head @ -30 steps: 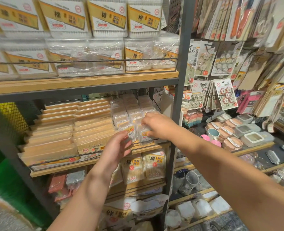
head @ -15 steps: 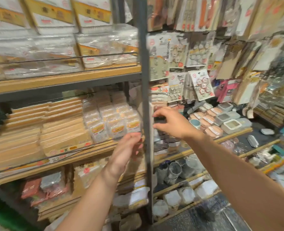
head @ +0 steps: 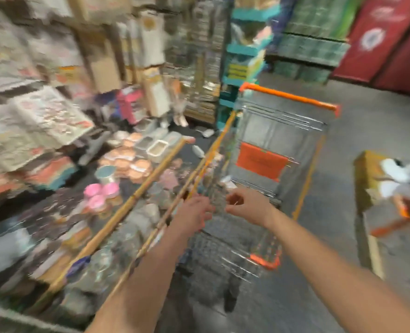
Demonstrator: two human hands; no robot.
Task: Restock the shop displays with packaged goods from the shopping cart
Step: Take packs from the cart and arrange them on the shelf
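Observation:
The frame is heavily blurred by motion. A wire shopping cart (head: 288,121) with an orange handle and orange corner guards stands in the aisle, right of the display. My left hand (head: 194,213) and my right hand (head: 246,207) reach out side by side over the cart's near left rim, fingers loosely curled. Neither hand plainly holds anything; blurred packaged goods (head: 217,186) lie in the cart just beyond the fingers. The display shelves (head: 136,198) with wooden edge rails sit at the left.
Pink cups (head: 100,194), round orange-lidded boxes (head: 127,162) and white containers (head: 157,147) cover the low shelf. Hanging packets (head: 52,116) fill the upper left. A teal rack (head: 242,56) and stacked green packs (head: 314,44) stand behind the cart. A cardboard box (head: 372,179) sits at the right.
My view has swung right, from the shelf of cotton-swab packs to the shopping cart. Both hands have left the shelf and now reach over the cart.

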